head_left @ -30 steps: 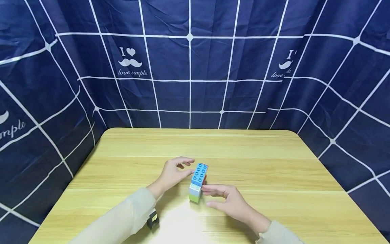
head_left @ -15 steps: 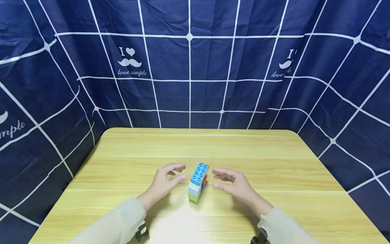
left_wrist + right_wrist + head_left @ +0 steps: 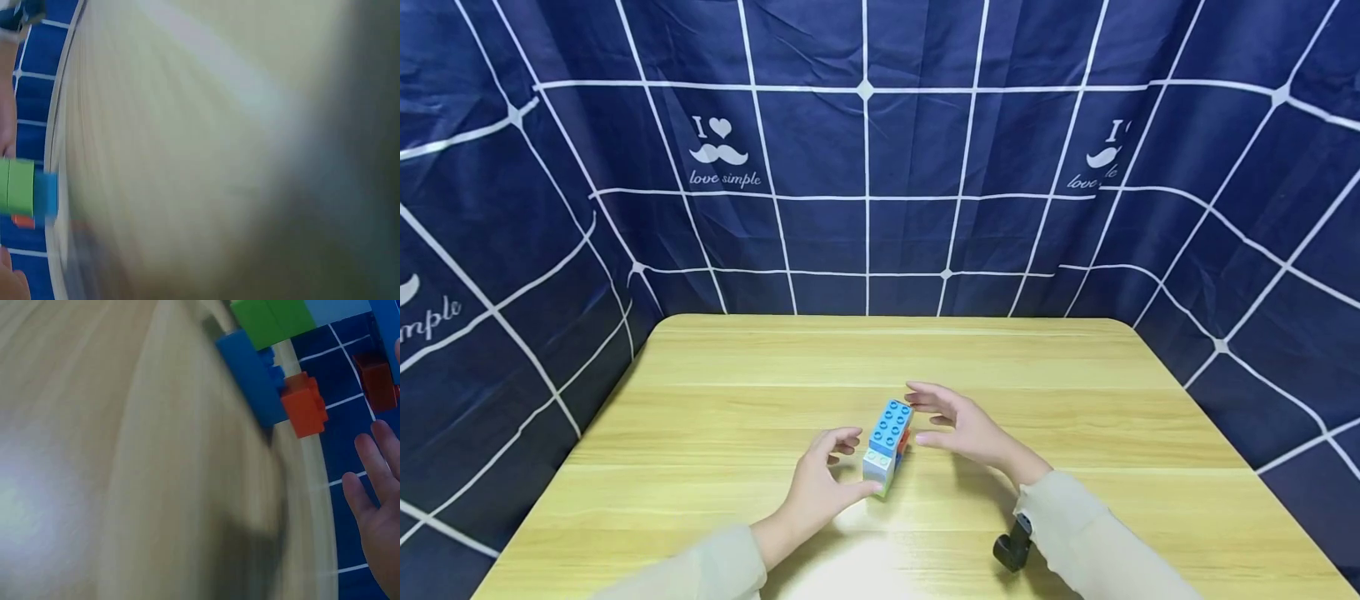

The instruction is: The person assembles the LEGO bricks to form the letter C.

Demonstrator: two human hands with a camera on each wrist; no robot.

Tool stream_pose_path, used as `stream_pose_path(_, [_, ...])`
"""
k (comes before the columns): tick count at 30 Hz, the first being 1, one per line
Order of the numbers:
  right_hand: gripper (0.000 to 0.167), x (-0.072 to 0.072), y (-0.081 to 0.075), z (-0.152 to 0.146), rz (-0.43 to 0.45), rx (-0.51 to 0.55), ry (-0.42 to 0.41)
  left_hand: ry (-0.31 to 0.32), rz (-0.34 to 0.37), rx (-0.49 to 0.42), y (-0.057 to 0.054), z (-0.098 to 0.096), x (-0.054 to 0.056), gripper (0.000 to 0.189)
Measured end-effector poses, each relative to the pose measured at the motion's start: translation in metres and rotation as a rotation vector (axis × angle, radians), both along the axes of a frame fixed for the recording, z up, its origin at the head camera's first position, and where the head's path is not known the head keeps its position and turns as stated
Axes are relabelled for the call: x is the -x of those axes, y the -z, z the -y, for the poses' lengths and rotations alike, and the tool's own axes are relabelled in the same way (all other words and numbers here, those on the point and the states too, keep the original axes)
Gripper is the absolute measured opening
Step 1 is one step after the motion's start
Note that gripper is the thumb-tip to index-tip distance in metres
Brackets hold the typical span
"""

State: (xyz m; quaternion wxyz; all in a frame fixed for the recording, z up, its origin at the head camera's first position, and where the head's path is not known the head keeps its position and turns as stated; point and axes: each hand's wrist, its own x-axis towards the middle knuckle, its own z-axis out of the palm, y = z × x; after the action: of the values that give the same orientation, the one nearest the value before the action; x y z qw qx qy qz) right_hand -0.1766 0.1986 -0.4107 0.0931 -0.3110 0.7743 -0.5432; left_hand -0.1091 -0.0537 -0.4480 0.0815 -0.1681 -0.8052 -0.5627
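A toy-brick build [image 3: 891, 425] stands near the middle of the table, running away from me. Its top is a blue studded brick; a pale brick over a green one [image 3: 20, 187] forms the near end. Low on its right side, the right wrist view shows a blue brick [image 3: 253, 378] and an orange brick [image 3: 304, 406]; a dark red brick [image 3: 377, 384] sits farther along. My left hand [image 3: 820, 479] is at the near end, thumb at the front face, fingers apart from the left side. My right hand [image 3: 966, 425] is spread beside the far right end; contact is unclear.
The wooden table [image 3: 737, 358] extends around the build. A dark blue curtain with white lines [image 3: 902, 233] hangs behind it and at both sides. A black wrist device [image 3: 1013, 546] hangs below my right sleeve.
My left hand has come nearer, its thumb now at the build's near end. My right hand left the side, then went toward the far end. The build has hardly moved.
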Motion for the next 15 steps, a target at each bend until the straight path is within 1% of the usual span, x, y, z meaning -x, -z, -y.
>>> stream_pose_path(3, [0.066,0.004,0.000,0.003,-0.011,-0.007,-0.053,-0.005,0.019,-0.016,0.003,-0.007,-0.004,0.070])
stream_pose_path(8, [0.061,0.008,-0.002,0.005,-0.034,-0.030,-0.114,-0.030,0.017,-0.026,0.008,-0.016,-0.007,0.066])
stream_pose_path(13, [0.056,0.009,-0.003,0.006,-0.038,-0.053,-0.136,-0.056,0.003,-0.016,0.011,-0.020,-0.007,0.061])
stream_pose_path(15, [0.055,0.009,-0.003,0.006,-0.053,-0.059,-0.136,-0.057,0.004,-0.030,0.010,-0.020,-0.006,0.059])
